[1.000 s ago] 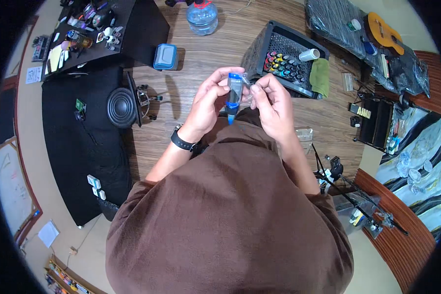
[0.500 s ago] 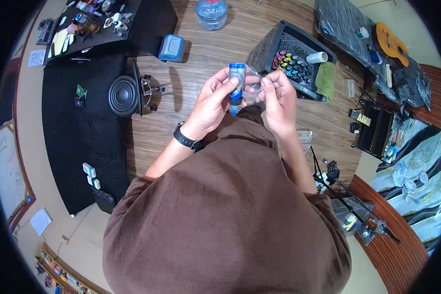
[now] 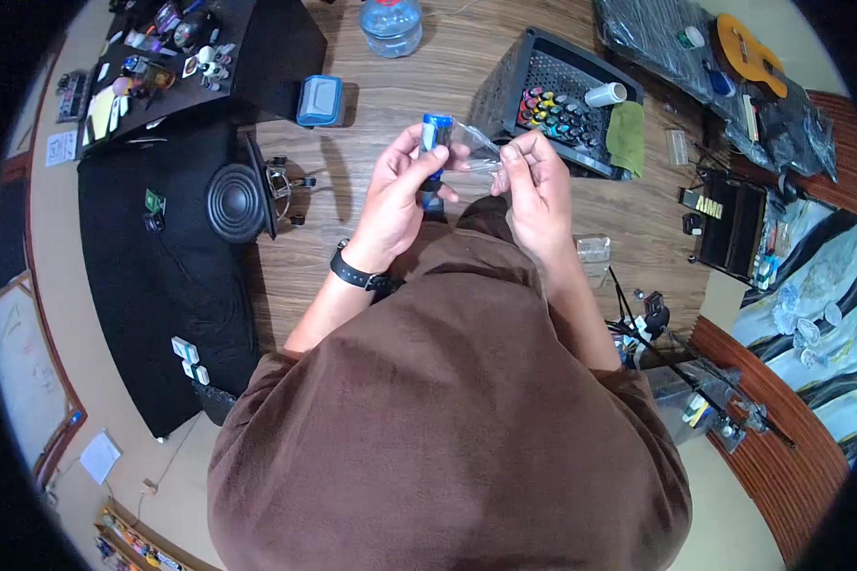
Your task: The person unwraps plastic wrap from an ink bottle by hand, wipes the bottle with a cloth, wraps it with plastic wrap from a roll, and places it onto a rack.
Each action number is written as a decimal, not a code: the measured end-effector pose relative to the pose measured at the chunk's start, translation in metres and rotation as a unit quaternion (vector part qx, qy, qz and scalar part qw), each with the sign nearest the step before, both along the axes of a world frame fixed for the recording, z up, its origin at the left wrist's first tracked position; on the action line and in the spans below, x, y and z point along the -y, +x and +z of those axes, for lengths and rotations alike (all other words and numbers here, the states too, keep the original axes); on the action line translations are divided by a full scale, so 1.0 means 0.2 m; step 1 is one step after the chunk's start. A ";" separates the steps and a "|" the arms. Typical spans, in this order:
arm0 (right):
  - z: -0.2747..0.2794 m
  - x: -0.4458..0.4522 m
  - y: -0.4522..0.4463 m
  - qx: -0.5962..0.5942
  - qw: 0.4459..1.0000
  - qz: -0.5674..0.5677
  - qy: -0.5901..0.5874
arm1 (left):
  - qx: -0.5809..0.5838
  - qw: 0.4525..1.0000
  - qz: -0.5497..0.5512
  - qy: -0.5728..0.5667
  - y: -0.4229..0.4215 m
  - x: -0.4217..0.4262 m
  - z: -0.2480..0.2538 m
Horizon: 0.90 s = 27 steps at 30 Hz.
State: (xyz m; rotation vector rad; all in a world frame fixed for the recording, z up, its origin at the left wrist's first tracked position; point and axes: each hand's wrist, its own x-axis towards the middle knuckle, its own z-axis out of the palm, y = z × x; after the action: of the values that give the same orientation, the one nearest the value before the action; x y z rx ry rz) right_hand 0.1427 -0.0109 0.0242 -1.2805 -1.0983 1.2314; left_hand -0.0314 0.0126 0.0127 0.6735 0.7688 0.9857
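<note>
At twelve o'clock from the brown garment (image 3: pixel 448 381), the left hand (image 3: pixel 393 209) has its fingers closed around a blue-topped bottle (image 3: pixel 431 136). At the bottle's three o'clock, the right hand (image 3: pixel 541 195) pinches clear film (image 3: pixel 478 143) between its fingers. Compared with half a second ago, the film spreads wider between the hands, suggesting separation from the bottle; remaining attachment cannot be confirmed. The gap from bottle to right fingers is larger.

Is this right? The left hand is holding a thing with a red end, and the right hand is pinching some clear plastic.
Not quite: the end is blue, not red. The head view shows the left hand holding the blue-ended thing, and the right hand pinching the clear plastic, just as you said.
</note>
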 end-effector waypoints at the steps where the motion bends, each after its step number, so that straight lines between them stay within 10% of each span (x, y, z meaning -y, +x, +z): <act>1: -0.01 0.00 0.01 0.003 1.000 0.003 -0.003 | 0.003 1.000 0.003 -0.003 0.00 0.00 0.00; 16: -0.05 -0.11 -0.01 -0.010 0.999 0.035 -0.016 | 0.162 0.985 -0.003 -0.054 -0.13 -0.01 -0.07; 27: -0.06 -0.13 0.05 -0.043 0.999 0.012 0.021 | 0.066 0.996 -0.005 -0.052 -0.10 -0.05 0.07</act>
State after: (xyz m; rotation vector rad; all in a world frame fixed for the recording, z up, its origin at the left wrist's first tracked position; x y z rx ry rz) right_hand 0.1533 0.0147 0.0119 -1.1735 -1.0752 1.2638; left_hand -0.0520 0.0235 0.0263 0.5168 0.6942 0.9642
